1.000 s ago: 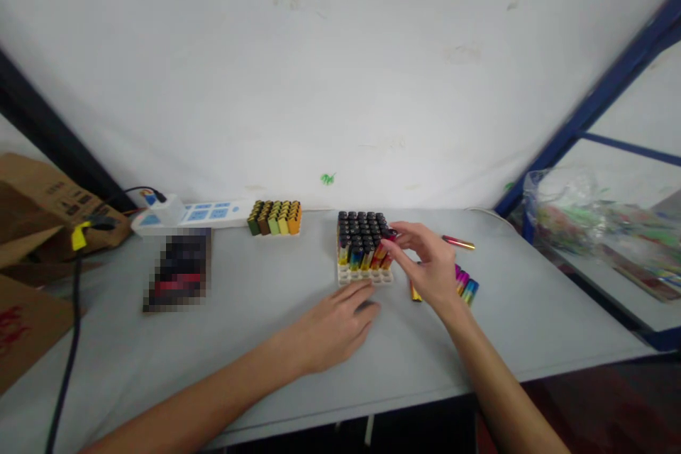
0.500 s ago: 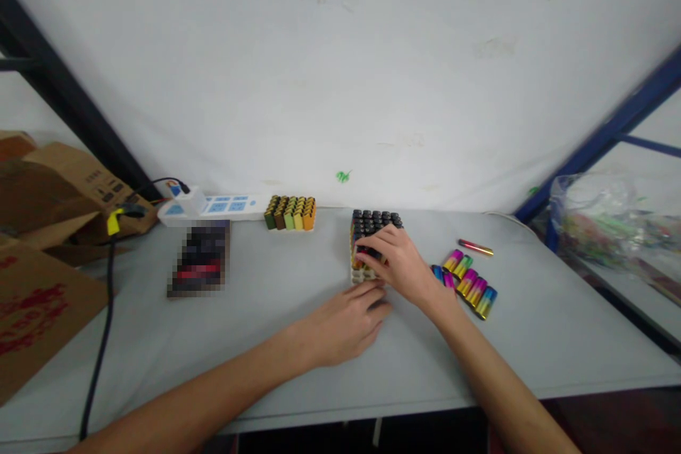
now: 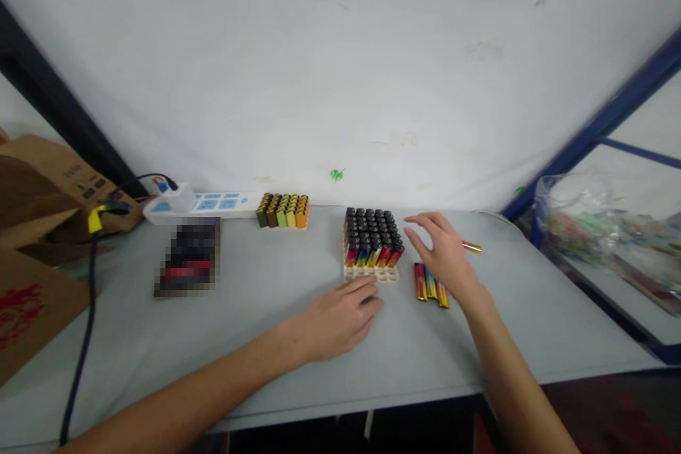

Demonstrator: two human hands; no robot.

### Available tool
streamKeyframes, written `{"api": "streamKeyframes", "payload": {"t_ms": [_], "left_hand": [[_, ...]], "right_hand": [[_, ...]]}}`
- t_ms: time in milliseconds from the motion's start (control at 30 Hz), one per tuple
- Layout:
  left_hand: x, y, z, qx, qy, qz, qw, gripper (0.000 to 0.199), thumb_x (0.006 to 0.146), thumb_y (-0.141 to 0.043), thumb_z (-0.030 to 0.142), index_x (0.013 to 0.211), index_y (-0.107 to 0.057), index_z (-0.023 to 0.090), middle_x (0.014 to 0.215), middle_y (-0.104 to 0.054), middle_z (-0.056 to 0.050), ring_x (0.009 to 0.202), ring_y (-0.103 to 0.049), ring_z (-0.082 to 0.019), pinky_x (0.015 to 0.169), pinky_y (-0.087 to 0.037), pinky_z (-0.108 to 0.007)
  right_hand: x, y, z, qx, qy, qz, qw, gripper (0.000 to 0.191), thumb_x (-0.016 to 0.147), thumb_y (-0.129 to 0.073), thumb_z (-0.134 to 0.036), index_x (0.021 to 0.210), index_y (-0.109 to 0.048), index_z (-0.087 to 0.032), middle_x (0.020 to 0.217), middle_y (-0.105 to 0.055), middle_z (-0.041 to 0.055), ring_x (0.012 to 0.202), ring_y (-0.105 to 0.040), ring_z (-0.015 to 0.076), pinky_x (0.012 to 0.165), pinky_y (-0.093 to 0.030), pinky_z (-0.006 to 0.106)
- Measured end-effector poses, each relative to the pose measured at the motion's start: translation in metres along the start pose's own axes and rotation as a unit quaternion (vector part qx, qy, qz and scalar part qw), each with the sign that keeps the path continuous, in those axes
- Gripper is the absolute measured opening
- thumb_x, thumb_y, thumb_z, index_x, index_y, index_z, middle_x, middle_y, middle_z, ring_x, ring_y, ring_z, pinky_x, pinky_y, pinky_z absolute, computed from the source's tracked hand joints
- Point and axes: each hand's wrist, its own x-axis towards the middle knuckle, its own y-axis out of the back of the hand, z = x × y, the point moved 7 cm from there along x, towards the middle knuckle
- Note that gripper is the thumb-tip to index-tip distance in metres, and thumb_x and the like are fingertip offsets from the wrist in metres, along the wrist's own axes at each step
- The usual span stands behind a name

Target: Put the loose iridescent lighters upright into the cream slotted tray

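Note:
Lighter-like shiny tubes [image 3: 375, 255] with black tops stand upright in rows in a white holder tray [image 3: 392, 275]. The tray's front row of holes shows bare. My left hand [image 3: 340, 319] lies on the table before the tray, its fingertips against or very near the tray's front edge; it holds nothing. To the right of the tray my right hand [image 3: 444, 252] hovers with thumb and fingers apart and nothing between them. Below it lie several loose red, blue and gold tubes [image 3: 421, 282], partly covered by the hand. One more red-gold tube [image 3: 472, 247] lies behind it.
A second tray of green, brown, yellow and orange tubes [image 3: 284, 211] stands by the wall. Left of it are a white power strip [image 3: 223, 204], a blurred-out flat item [image 3: 189, 255], a black cable [image 3: 88, 326] and cardboard boxes [image 3: 37, 298]. Plastic bags [image 3: 585, 220] sit at far right.
My right hand has left the tray and moved right, its fingers now apart. The loose tubes are partly hidden behind it. My left hand stays by the tray; the view has shifted slightly.

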Motion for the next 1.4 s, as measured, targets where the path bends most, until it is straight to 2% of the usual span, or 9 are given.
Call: {"api": "streamKeyframes", "payload": {"t_ms": [133, 233, 400, 633, 767, 867, 1000, 1167, 1400], "left_hand": [[0.000, 0.001, -0.001, -0.006, 0.005, 0.004, 1.000, 0.021, 0.104, -0.058, 0.016, 0.123, -0.067, 0.015, 0.131, -0.070, -0.013, 0.142, -0.057, -0.026, 0.125, -0.043, -0.039], [0.000, 0.000, -0.001, -0.004, 0.007, 0.007, 1.000, 0.021, 0.103, -0.059, 0.016, 0.123, -0.068, 0.015, 0.133, -0.070, -0.014, 0.142, -0.057, -0.026, 0.125, -0.044, -0.040], [0.000, 0.001, -0.004, -0.009, 0.010, 0.016, 1.000, 0.022, 0.105, -0.055, 0.017, 0.123, -0.068, 0.017, 0.135, -0.069, -0.013, 0.141, -0.057, -0.026, 0.123, -0.047, -0.043], [0.000, 0.001, -0.004, 0.008, 0.000, 0.007, 1.000, 0.021, 0.104, -0.056, 0.015, 0.121, -0.067, 0.015, 0.134, -0.068, -0.014, 0.141, -0.057, -0.027, 0.123, -0.047, -0.043], [0.000, 0.000, -0.005, 0.006, 0.001, 0.005, 1.000, 0.022, 0.104, -0.057, 0.015, 0.123, -0.067, 0.014, 0.135, -0.068, -0.015, 0.143, -0.056, -0.028, 0.124, -0.047, -0.044], [0.000, -0.001, -0.005, 0.004, 0.001, 0.001, 1.000, 0.022, 0.103, -0.057, 0.015, 0.123, -0.067, 0.013, 0.136, -0.067, -0.015, 0.142, -0.056, -0.028, 0.124, -0.047, -0.044], [0.001, 0.000, -0.005, -0.004, -0.001, 0.006, 1.000, 0.021, 0.104, -0.057, 0.015, 0.122, -0.068, 0.013, 0.135, -0.068, -0.016, 0.140, -0.057, -0.028, 0.123, -0.047, -0.044], [0.001, 0.000, -0.006, -0.005, 0.007, 0.003, 1.000, 0.022, 0.104, -0.056, 0.015, 0.123, -0.068, 0.014, 0.136, -0.068, -0.015, 0.140, -0.057, -0.028, 0.122, -0.048, -0.045], [0.000, 0.000, -0.006, -0.009, 0.010, -0.003, 1.000, 0.024, 0.103, -0.058, 0.015, 0.125, -0.068, 0.012, 0.135, -0.068, -0.017, 0.141, -0.056, -0.030, 0.122, -0.048, -0.046]], "right_hand": [[-0.043, 0.003, 0.083, -0.169, -0.189, -0.027, 0.967, 0.055, 0.104, -0.053, -0.053, 0.146, -0.061, -0.019, 0.140, -0.059, 0.0241, 0.140, -0.050, 0.0424, 0.115, -0.041, 0.064], [-0.080, -0.009, 0.116, -0.213, -0.271, -0.093, 0.934, 0.070, 0.102, -0.047, -0.067, 0.158, -0.049, -0.026, 0.156, -0.048, 0.0245, 0.144, -0.045, 0.0496, 0.108, -0.043, 0.074], [-0.101, -0.017, 0.113, -0.214, -0.252, -0.128, 0.935, 0.068, 0.106, -0.034, -0.065, 0.160, -0.047, -0.026, 0.158, -0.047, 0.0229, 0.146, -0.045, 0.0462, 0.111, -0.040, 0.073], [-0.071, -0.008, 0.128, -0.209, -0.218, -0.073, 0.951, 0.071, 0.103, -0.045, -0.066, 0.160, -0.048, -0.024, 0.173, -0.024, 0.0215, 0.160, -0.019, 0.0470, 0.119, -0.031, 0.073], [-0.051, -0.019, 0.158, -0.193, -0.235, -0.112, 0.946, 0.063, 0.106, -0.042, -0.059, 0.152, -0.056, -0.019, 0.161, -0.047, 0.0225, 0.151, -0.039, 0.0410, 0.119, -0.035, 0.066], [-0.038, -0.025, 0.152, -0.208, -0.189, -0.088, 0.956, 0.050, 0.108, -0.044, -0.046, 0.136, -0.066, -0.010, 0.136, -0.067, 0.0224, 0.135, -0.054, 0.0352, 0.117, -0.039, 0.054], [-0.028, -0.032, 0.133, -0.237, -0.206, -0.089, 0.945, 0.039, 0.110, -0.044, -0.040, 0.118, -0.070, -0.012, 0.118, -0.074, 0.0198, 0.117, -0.064, 0.0327, 0.104, -0.045, 0.043], [-0.012, -0.044, 0.109, -0.242, -0.221, -0.140, 0.934, 0.051, 0.114, -0.031, -0.042, 0.102, -0.073, -0.015, 0.103, -0.078, 0.0189, 0.098, -0.072, 0.0299, 0.086, -0.046, 0.037], [-0.008, -0.036, 0.099, -0.213, -0.226, -0.119, 0.943, 0.061, 0.115, -0.023, -0.048, 0.091, -0.071, -0.018, 0.102, -0.078, 0.0194, 0.099, -0.073, 0.0297, 0.085, -0.047, 0.036]]}}
